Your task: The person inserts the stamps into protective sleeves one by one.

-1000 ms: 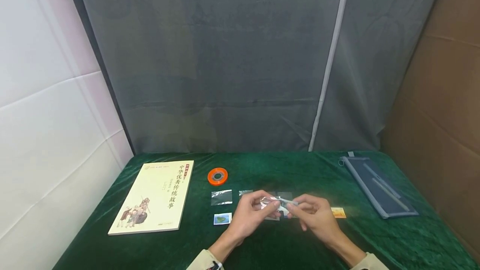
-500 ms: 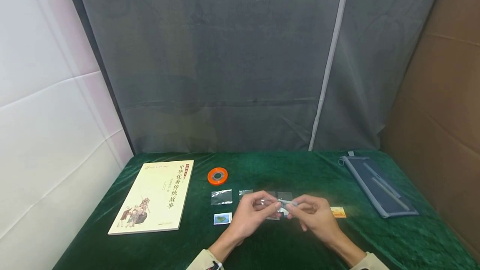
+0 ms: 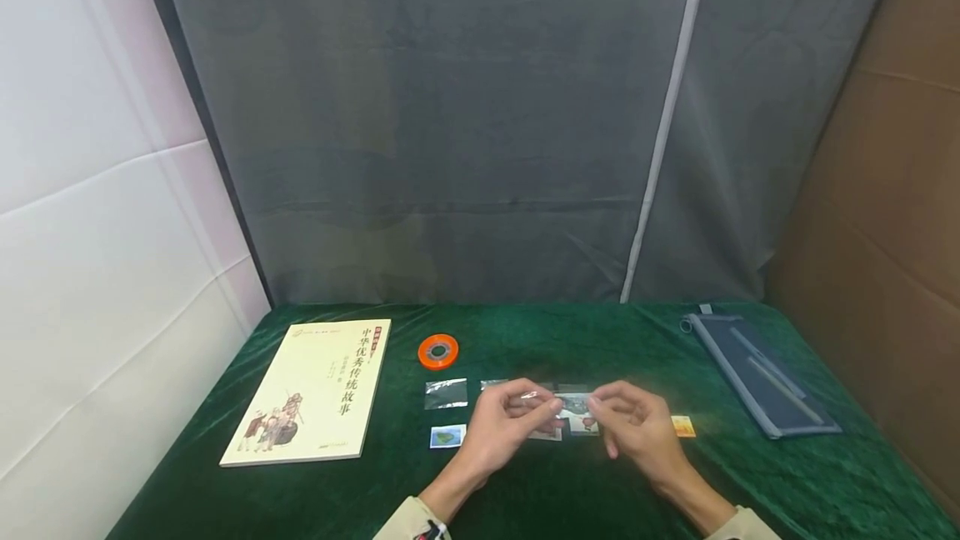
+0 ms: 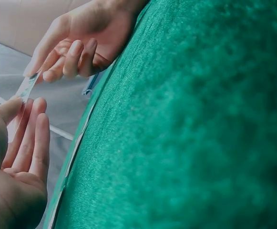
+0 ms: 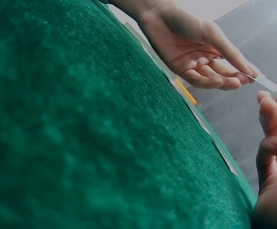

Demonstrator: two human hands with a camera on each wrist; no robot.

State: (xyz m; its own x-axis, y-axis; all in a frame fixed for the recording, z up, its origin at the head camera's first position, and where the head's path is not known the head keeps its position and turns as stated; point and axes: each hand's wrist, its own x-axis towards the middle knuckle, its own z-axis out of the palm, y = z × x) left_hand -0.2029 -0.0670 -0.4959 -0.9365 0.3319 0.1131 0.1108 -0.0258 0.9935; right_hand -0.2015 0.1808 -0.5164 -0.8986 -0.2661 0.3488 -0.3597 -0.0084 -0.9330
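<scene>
Between both hands, above the cloth, a small pale stamp (image 3: 574,405) with a bluish-green picture is stretched level. My left hand (image 3: 504,427) pinches a clear plastic sleeve (image 4: 15,125) between thumb and fingers at the stamp's left end. At the right end, my right hand (image 3: 639,430) pinches the stamp with thumb and forefinger, its other fingers loosely bent. How far the stamp lies inside the sleeve cannot be made out. Just below the hands, another stamp (image 3: 583,427) and a partly covered stamp (image 3: 549,435) lie on the cloth.
Left of the hands lie a blue-green stamp (image 3: 447,437) and a clear sleeve (image 3: 446,393). An orange tape roll (image 3: 438,352) sits behind them. A yellow book (image 3: 307,390) is far left, an orange stamp (image 3: 682,427) and a blue mesh pouch (image 3: 761,373) right, on green cloth (image 3: 517,498).
The held stamp, seen nearly edge-on before, now turns its face toward the head camera. My right hand has shifted slightly right; the left hand stays nearly in place.
</scene>
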